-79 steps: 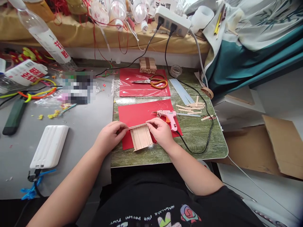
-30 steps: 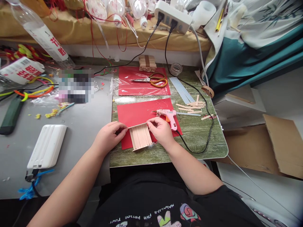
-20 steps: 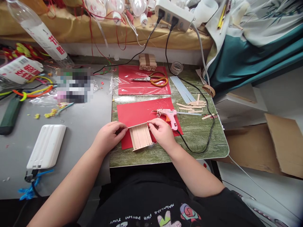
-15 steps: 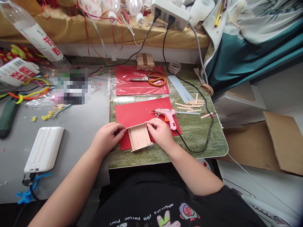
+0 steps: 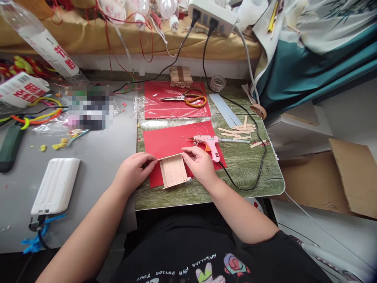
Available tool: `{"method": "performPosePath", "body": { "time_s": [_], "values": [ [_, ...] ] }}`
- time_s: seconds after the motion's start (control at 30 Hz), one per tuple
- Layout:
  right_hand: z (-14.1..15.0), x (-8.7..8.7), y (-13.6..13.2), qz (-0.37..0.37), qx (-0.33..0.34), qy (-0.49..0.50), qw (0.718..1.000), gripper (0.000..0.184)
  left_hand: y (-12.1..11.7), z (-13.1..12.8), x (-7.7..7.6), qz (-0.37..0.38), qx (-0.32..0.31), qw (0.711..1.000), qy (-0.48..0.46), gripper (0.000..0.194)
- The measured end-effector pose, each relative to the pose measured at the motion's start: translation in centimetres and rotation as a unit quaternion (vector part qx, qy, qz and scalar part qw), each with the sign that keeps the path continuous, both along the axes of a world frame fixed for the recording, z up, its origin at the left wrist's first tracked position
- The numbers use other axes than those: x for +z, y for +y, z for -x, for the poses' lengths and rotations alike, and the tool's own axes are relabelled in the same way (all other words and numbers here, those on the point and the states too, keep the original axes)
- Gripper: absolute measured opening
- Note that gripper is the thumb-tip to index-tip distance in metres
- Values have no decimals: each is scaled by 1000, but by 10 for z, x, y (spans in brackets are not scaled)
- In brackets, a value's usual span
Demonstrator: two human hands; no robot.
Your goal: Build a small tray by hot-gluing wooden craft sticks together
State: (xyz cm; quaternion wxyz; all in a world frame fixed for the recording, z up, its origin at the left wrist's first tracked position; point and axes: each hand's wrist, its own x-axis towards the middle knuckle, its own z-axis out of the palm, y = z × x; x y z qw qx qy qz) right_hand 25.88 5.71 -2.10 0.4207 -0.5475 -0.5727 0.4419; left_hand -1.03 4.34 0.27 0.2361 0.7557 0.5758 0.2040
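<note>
A small panel of popsicle sticks [image 5: 173, 171] laid side by side rests over the near part of a red sheet [image 5: 165, 141]. One popsicle stick [image 5: 170, 157] runs across its far edge, and another lies along its near edge. My left hand [image 5: 136, 169] pinches the left end of the far stick between thumb and fingers. At that stick's right end, my right hand [image 5: 200, 163] pinches with thumb and forefinger. Just beyond my right hand lies a pink hot glue gun [image 5: 210, 145] with an orange trigger, on the sheet's right side.
Orange-handled scissors [image 5: 191, 98] lie on a plastic-wrapped red pack, below a bundle of sticks [image 5: 180, 76]. Glue sticks [image 5: 224, 109], loose popsicle sticks [image 5: 241, 131] and a tape roll [image 5: 217, 83] are at right. The glue gun's black cord [image 5: 260, 169] loops there. A white power bank [image 5: 55, 185] lies left.
</note>
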Motion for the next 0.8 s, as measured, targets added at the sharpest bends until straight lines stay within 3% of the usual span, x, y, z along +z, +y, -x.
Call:
{"method": "performPosePath", "body": {
  "time_s": [0.27, 0.8],
  "values": [
    [5, 4, 2, -27, -4, -11, 1000, 11, 0, 1, 0, -8, -5, 1000, -13, 17],
    [4, 7, 4, -29, 11, -48, 998, 15, 1, 0, -2, -3, -10, 1000, 11, 19]
  ]
}}
